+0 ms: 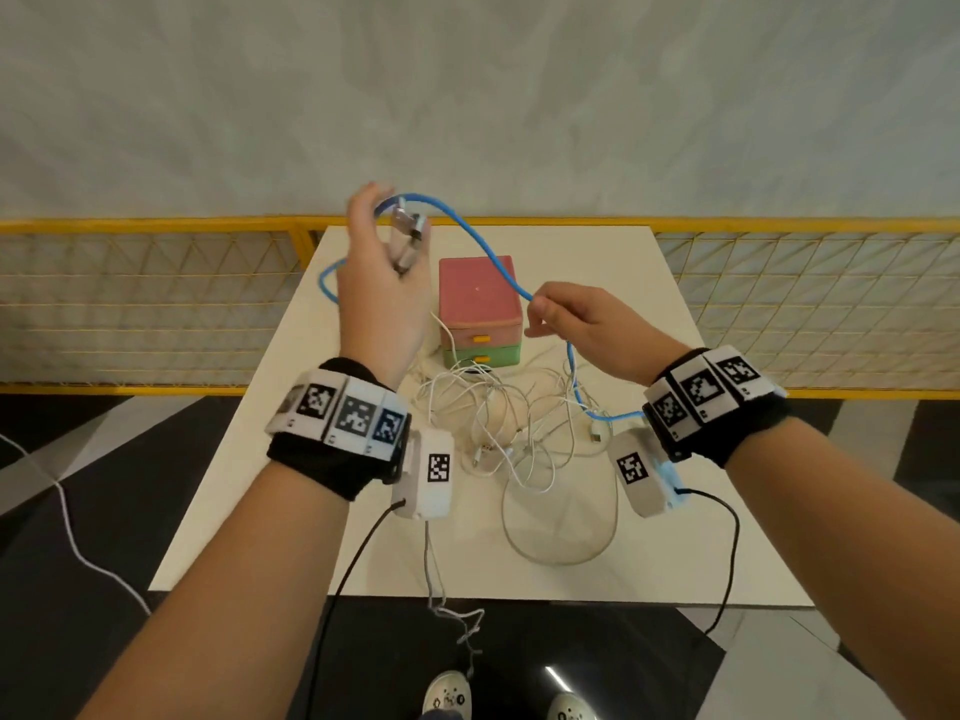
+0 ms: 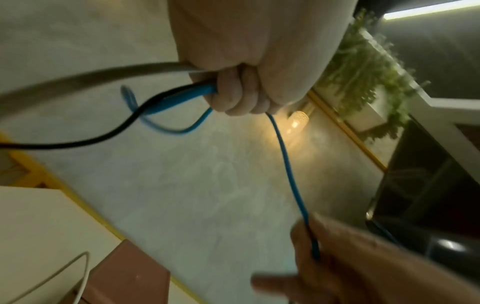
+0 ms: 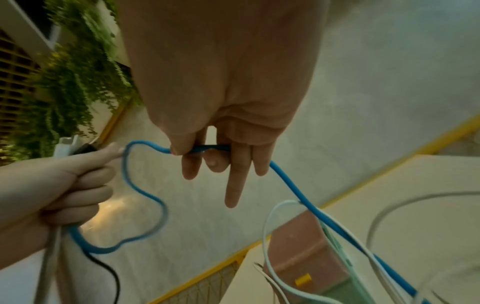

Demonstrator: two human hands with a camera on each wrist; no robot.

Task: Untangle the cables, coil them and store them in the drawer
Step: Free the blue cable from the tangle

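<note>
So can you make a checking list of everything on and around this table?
Surface: white table, bare toward the near edge.
Job's things: blue cable lifted off the table; pink and green drawer box, both drawers shut.
Clutter: nothing seen.
Grippers: left hand grips the blue cable's coiled end; right hand pinches its middle.
Cables: white cables tangled in front of the box.
Surroundings: yellow mesh fence; hanging plants.

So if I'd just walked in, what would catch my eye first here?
Probably the blue cable, stretched in the air between the left hand, raised over the table's far left, and the right hand pinching it lower down. Next, the tangle of white cables on the table, in front of a small pink and green drawer box.
</note>
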